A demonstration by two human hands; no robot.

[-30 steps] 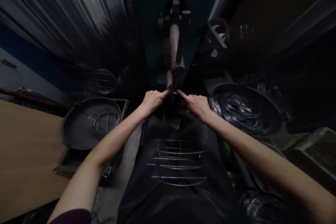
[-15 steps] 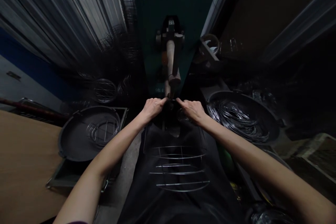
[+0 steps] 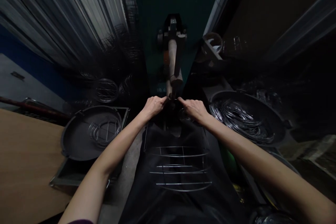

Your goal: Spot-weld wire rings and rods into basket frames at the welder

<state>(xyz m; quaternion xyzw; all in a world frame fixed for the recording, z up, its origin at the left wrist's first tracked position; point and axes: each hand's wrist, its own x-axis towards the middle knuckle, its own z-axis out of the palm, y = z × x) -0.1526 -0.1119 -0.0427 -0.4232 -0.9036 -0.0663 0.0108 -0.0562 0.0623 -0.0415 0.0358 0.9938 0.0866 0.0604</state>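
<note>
My left hand point(image 3: 156, 106) is closed in a pinch at the left of the tip of a green machine's electrode arm point(image 3: 173, 56), which looks like a spot welder. On the right of that tip my right hand point(image 3: 193, 109) pinches too, thumb and forefinger together. A thin metal wire point(image 3: 175, 99) shows between the fingertips; the rest of its shape is lost in the dark. Below the hands, wire grids point(image 3: 181, 173) with curved rims and straight cross bars lie on the black apron point(image 3: 181, 203) over my lap.
To the left, a round black tray point(image 3: 76, 140) on a stand holds several wire rings with bars point(image 3: 105, 133). At the right, another black tray point(image 3: 275, 122) carries a heap of shiny wire rings point(image 3: 238, 120). A brown board point(image 3: 23, 168) stands at the far left.
Both hands stay pinched beside the electrode tip, nearly unmoved. The whole view has shifted slightly, so the surroundings sit a little further right.
</note>
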